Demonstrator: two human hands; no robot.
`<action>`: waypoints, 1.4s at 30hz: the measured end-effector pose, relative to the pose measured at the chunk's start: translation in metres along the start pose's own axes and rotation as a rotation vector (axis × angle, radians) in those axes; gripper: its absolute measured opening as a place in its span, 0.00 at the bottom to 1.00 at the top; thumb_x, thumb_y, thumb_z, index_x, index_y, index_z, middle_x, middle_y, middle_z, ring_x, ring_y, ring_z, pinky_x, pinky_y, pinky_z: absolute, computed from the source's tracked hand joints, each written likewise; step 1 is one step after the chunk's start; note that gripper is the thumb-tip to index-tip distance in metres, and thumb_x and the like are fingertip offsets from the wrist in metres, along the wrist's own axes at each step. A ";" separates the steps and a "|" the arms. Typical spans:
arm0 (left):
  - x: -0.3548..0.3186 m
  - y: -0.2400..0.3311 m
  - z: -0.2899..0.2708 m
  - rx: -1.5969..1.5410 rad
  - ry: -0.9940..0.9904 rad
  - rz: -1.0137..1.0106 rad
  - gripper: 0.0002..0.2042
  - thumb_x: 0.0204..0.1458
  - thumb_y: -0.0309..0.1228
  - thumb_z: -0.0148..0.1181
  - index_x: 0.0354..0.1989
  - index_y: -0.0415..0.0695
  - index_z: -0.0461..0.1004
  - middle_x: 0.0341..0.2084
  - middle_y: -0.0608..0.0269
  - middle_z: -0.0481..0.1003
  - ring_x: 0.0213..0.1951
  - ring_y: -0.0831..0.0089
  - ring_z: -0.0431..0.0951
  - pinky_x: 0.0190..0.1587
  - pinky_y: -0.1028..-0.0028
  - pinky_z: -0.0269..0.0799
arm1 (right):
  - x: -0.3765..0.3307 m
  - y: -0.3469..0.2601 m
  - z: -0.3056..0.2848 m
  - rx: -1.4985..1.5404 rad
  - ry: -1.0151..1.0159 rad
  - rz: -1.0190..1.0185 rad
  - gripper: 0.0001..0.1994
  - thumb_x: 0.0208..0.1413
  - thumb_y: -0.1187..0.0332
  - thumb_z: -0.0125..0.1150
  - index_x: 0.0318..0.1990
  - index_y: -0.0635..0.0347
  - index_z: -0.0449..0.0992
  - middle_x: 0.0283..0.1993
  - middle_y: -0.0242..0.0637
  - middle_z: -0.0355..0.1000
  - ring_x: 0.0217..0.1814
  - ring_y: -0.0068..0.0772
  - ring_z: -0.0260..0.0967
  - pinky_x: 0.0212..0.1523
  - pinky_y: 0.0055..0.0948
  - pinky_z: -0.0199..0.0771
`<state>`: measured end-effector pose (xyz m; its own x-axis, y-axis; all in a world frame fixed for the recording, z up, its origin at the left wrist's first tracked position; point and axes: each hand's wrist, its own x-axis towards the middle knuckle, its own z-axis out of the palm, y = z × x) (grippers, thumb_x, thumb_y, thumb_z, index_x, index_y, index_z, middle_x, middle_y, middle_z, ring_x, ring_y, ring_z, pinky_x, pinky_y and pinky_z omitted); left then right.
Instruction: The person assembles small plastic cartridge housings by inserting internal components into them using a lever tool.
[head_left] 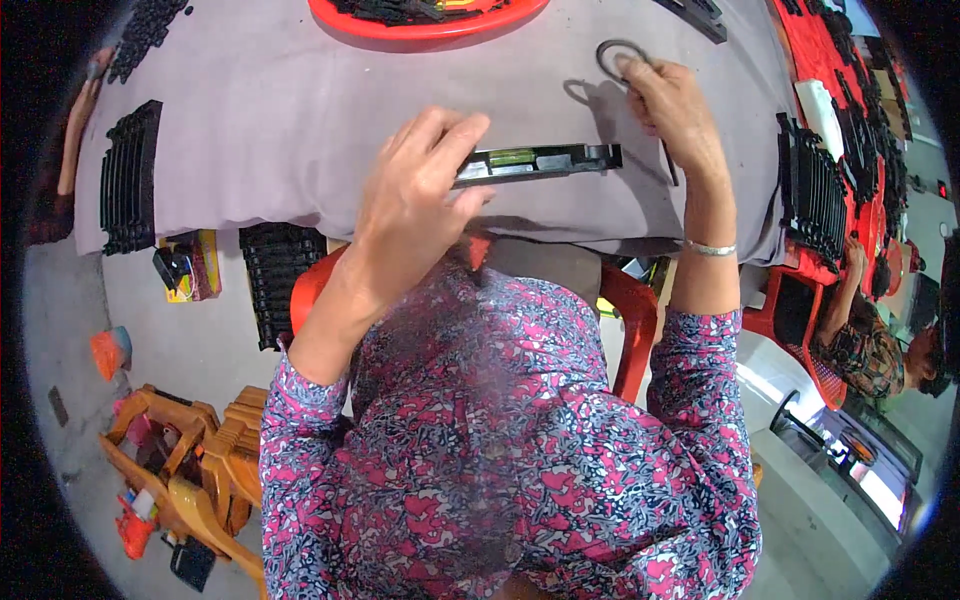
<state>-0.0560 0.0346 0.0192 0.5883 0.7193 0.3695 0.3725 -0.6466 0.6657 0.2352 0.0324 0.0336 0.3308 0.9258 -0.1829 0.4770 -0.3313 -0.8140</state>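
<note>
My left hand (408,195) grips one end of a short black spirit level (545,163), thumb below and fingers above. A yellow-green vial shows in its middle, between pale patches. The level lies roughly level above the table's near edge, its far end pointing right. Up to the right, my right hand (675,110) is closed on a thin black strip (607,50). The strip curls into a loop above the fingers, and its straight tail hangs below the hand. The two things are apart.
A red basin (430,30) of black and yellow pieces stands at the far side of the grey-clothed table (250,100). Rows of black levels lie at the left (130,180) and right (812,190). Small black pieces (148,35) are heaped far left. Other people sit at both sides.
</note>
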 end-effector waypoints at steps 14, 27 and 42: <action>-0.018 -0.020 -0.005 -0.106 0.038 -0.088 0.24 0.37 0.32 0.74 0.45 0.39 0.76 0.37 0.58 0.74 0.41 0.59 0.74 0.44 0.63 0.67 | 0.016 -0.007 0.013 -0.454 0.199 -0.479 0.10 0.53 0.65 0.65 0.36 0.63 0.78 0.30 0.43 0.75 0.30 0.36 0.72 0.34 0.34 0.72; -0.016 -0.035 0.012 -0.072 0.062 0.050 0.19 0.37 0.29 0.73 0.41 0.43 0.78 0.33 0.63 0.75 0.39 0.63 0.74 0.44 0.64 0.63 | 0.115 -0.049 0.094 -0.302 0.144 -0.673 0.10 0.52 0.66 0.66 0.37 0.64 0.80 0.30 0.42 0.77 0.30 0.33 0.75 0.34 0.33 0.74; -0.017 -0.030 -0.003 -0.072 -0.044 0.051 0.26 0.34 0.29 0.74 0.47 0.39 0.77 0.36 0.59 0.74 0.40 0.63 0.75 0.46 0.65 0.67 | 0.038 -0.078 0.070 -0.141 -0.061 -0.705 0.10 0.57 0.63 0.61 0.38 0.60 0.81 0.28 0.44 0.77 0.29 0.38 0.76 0.33 0.37 0.73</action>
<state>-0.0788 0.0425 -0.0047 0.6367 0.6732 0.3760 0.2898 -0.6608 0.6923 0.1535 0.1064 0.0517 -0.1387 0.9351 0.3262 0.6624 0.3325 -0.6714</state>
